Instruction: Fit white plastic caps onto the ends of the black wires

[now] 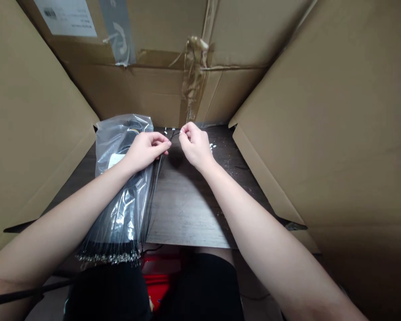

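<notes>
Clear plastic bag (120, 209) of black cables (108, 249) (metal ends); left hand (147, 151), right hand (195, 146) pinching thin wire (156, 183).

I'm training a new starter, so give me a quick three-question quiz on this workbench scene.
1. What fills the clear plastic bag by the left hand? A) white tape B) thin black cables with metal ends C) red tubing
2. True or false: the right hand pinches a thin black wire above the dark wooden table.
3. Fill in the blank: the tan panels beside the table are made of ____.

Key: 1 B; 2 true; 3 cardboard.
</notes>
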{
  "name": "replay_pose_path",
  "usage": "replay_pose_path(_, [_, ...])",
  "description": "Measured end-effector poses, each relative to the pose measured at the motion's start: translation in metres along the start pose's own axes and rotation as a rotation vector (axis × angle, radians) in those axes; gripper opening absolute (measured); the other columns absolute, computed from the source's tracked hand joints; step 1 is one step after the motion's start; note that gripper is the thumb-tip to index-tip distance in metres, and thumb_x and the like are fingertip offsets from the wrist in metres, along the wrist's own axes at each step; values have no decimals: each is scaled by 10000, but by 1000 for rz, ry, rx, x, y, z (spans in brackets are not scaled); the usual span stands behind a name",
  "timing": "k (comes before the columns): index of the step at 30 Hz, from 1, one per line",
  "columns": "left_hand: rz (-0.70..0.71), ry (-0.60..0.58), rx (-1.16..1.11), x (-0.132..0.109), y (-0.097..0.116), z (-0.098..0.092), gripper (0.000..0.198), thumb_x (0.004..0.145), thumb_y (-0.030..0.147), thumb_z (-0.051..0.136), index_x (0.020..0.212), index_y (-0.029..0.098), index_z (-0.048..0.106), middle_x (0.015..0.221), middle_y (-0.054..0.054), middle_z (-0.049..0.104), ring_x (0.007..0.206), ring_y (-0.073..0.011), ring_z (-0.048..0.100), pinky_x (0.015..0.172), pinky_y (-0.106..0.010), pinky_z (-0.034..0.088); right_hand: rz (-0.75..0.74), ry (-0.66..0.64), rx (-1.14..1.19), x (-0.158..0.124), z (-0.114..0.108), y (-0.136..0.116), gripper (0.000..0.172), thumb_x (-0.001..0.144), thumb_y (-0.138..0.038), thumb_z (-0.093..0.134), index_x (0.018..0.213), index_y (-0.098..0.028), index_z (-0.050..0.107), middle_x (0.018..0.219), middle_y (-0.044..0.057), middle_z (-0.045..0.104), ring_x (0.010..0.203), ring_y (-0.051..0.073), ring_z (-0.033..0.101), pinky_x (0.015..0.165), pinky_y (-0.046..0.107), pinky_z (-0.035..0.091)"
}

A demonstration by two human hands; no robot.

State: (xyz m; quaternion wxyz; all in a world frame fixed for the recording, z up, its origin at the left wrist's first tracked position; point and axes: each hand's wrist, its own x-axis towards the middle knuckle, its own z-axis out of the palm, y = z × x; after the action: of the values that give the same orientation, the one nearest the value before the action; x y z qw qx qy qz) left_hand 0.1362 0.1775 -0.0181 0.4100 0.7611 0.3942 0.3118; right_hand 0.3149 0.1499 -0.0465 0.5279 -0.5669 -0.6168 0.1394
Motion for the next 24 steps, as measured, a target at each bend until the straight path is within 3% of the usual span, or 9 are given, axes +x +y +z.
replay_pose_path(3, [6,-18,-6,-1,-2,-2,250,800,423,739,815,174,756,690,-67,745,550,-149,616,507,-261,475,155,-64,190,2,0,2,136,909,-313,553,806,-228,532,612,-38,586,477,113,475,473,245,411])
replay_pose_path(7, [14,17,-56,0,-4,-2,260,803,430,746,840,172,741,730,-62,752,569,-149,636,559,-277,518,327,-140,452,5,1,3,271,828,-441,719,841,-198,598,714,-3,682,368,53,360,332,227,389])
replay_pose_path(13, [57,121,-103,1,-4,-1,229,783,402,730,828,178,724,799,-52,750,664,-169,665,605,-281,536,308,-244,521,2,0,-5,394,720,-515,827,788,-177,637,725,25,718,342,45,413,310,220,381])
replay_pose_path(18, [62,129,27,-1,-1,-3,219,786,385,694,777,173,747,755,-51,747,619,-151,601,577,-269,460,278,-262,571,-1,3,-7,421,706,-553,813,779,-176,641,725,22,707,332,53,445,305,223,361])
replay_pose_path(24, [49,125,-10,-2,0,-3,198,756,376,714,715,184,741,712,-41,734,616,-155,589,575,-278,440,265,-260,552,-4,3,-16,366,728,-513,799,778,-187,640,733,2,675,373,57,462,338,226,416])
